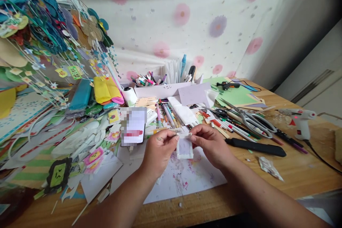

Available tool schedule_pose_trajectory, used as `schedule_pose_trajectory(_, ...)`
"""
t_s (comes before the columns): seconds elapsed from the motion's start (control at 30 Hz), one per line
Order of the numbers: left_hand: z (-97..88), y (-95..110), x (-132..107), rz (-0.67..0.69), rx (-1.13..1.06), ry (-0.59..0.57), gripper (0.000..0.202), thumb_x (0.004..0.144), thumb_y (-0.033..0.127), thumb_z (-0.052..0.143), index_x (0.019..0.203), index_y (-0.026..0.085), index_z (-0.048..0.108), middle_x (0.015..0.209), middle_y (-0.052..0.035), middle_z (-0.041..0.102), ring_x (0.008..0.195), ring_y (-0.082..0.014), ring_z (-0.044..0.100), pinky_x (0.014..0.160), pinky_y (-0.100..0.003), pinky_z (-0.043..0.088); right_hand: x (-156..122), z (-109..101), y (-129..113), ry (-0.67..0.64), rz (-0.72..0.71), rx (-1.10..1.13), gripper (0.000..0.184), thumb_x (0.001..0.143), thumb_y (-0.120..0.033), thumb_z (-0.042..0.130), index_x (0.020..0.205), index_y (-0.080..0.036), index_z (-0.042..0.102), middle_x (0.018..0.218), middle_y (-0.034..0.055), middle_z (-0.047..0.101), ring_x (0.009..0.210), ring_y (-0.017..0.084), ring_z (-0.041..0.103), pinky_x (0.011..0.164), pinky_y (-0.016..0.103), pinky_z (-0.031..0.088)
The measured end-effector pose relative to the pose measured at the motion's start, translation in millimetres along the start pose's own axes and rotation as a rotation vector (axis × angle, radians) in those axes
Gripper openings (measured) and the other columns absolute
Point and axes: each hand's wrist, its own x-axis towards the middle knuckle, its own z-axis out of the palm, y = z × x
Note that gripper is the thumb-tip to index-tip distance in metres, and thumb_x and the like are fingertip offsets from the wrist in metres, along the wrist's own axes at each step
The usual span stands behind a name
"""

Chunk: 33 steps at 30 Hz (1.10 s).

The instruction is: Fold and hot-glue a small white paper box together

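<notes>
Head view. Near middle of the worktop (315,165): small white-edged rectangle (185,156) with a pale lilac centre, upright in outline, directly in front of a stained white sheet (167,192); contact with that sheet impossible to tell. Left hand (162,148) pinched on its far left corner, thumb against forefinger; right hand (210,143) likewise pinched on the far right corner. Just beyond the left hand, to the left: phone (133,125), tilted, screen partly blurred. Just right of the right hand: long black tool (258,147), with grey-handled scissors (251,119) and scattered markers (232,125) beyond. Farther right: white glue gun (301,123) with a small red light, and nearer, a crumpled scrap (269,168). Far middle: long white box (157,92) with pens and clear sticks, lilac card (194,95) leaning in front. Far right: green paper sheets (236,96). Left: pink-and-yellow paper flower (94,159), and nearer, green piece with a ragged black border (58,175). Far left, overhead: hanging paper ornaments (48,21). Behind everything: flower-patterned white curtain (203,42).
</notes>
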Motion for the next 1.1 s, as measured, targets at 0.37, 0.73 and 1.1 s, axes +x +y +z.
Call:
schedule_pose_trajectory(0.37,-2.5,-2,-1,-0.030,-0.087,-0.112,0.018,0.077,0.032,0.064,0.070,0.015,0.063,0.064,0.0016,0.059,0.059,-0.0113,0.055,0.056,-0.021,0.047,3,-1,2,0.039,-0.058,0.006,0.018,0.064,-0.029,0.082,0.067,-0.017,0.068,0.057,-0.0031,0.058,0.051,0.008,0.049,0.049,0.020,0.039)
schedule_pose_trajectory(0.73,-1.0,-4,0,-0.043,-0.082,-0.093,0.013,0.075,0.027,0.065,0.070,0.015,0.062,0.061,0.0022,0.059,0.055,-0.0099,0.054,0.052,-0.020,0.047,1,0,0,0.013,-0.140,-0.046,0.012,0.069,-0.021,0.076,0.067,-0.018,0.065,0.059,-0.0034,0.056,0.054,0.008,0.046,0.051,0.019,0.036)
schedule_pose_trajectory(1.1,1.3,7,-4,-0.059,-0.234,-0.170,0.012,0.072,0.021,0.067,0.082,0.016,0.063,0.066,0.0005,0.066,0.062,-0.0116,0.063,0.058,-0.020,0.051,-2,-7,3,-0.019,-0.280,-0.059,0.006,0.077,-0.018,0.070,0.073,-0.021,0.066,0.065,-0.0028,0.055,0.060,0.010,0.046,0.054,0.021,0.036)
